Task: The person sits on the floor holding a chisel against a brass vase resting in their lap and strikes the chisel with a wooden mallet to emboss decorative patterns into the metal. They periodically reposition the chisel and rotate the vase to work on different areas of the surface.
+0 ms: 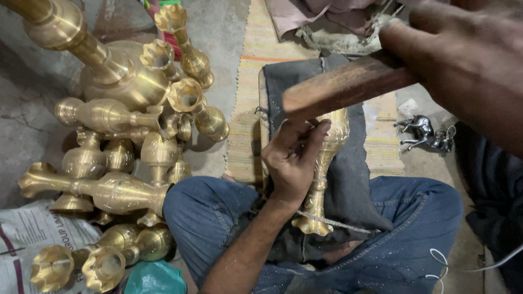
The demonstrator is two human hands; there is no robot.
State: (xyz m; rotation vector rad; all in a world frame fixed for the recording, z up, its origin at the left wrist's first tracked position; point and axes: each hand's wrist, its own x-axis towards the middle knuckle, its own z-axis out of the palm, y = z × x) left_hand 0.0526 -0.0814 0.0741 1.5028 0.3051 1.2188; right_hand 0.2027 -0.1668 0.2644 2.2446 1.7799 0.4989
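Observation:
A brass vase (324, 163) lies across a dark cloth pad (348, 163) in front of my crossed legs in blue jeans. My left hand (291, 160) rests on the vase's body, its fingers pinched around something too small to make out. My right hand (468, 60) is raised close to the camera at the upper right and grips a wooden mallet (348, 84), whose head hangs just above the vase's upper end. A cord runs around the vase's flared foot.
Several finished brass vases (120, 136) are piled on the concrete floor at the left. A striped woven mat (245, 109) lies under the pad. A small silver horse figurine (425, 133) stands at the right. Newspaper (32, 239) and a green bag (155, 277) lie at the lower left.

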